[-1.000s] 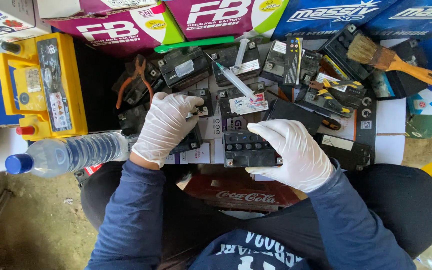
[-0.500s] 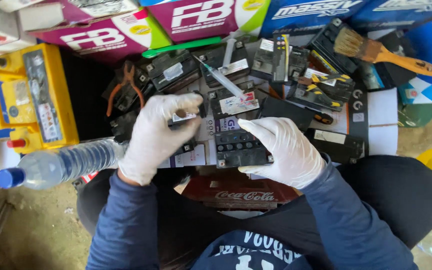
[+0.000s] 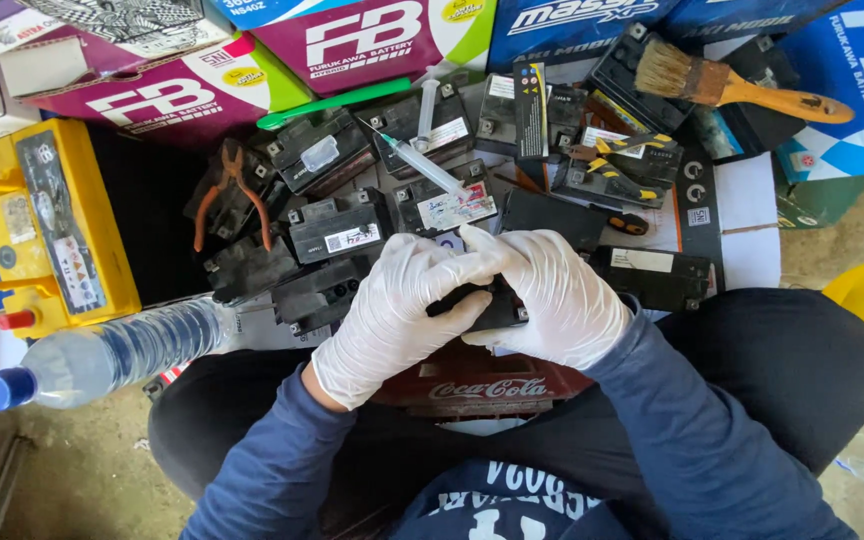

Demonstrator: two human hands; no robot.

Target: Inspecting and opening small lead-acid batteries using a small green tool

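Observation:
Both my hands wear white gloves and close together on one small black battery [image 3: 482,308] held over my lap. My left hand [image 3: 402,310] wraps its left side, and my right hand [image 3: 552,295] covers its top and right side. Most of this battery is hidden under the fingers. Just beyond my hands lies a heap of several small black batteries [image 3: 337,235]. A clear syringe [image 3: 424,165] rests on top of that heap.
Orange-handled pliers [image 3: 232,195] lie left of the heap. A yellow car battery [image 3: 42,225] stands at far left, a clear water bottle [image 3: 102,355] with blue cap below it. A paintbrush [image 3: 722,85] lies at top right. Coloured cartons line the back. A red crate [image 3: 492,385] sits under my hands.
My left hand left the heap of batteries and came right to join my right hand. Both now grip the one black battery, pulled closer to my lap.

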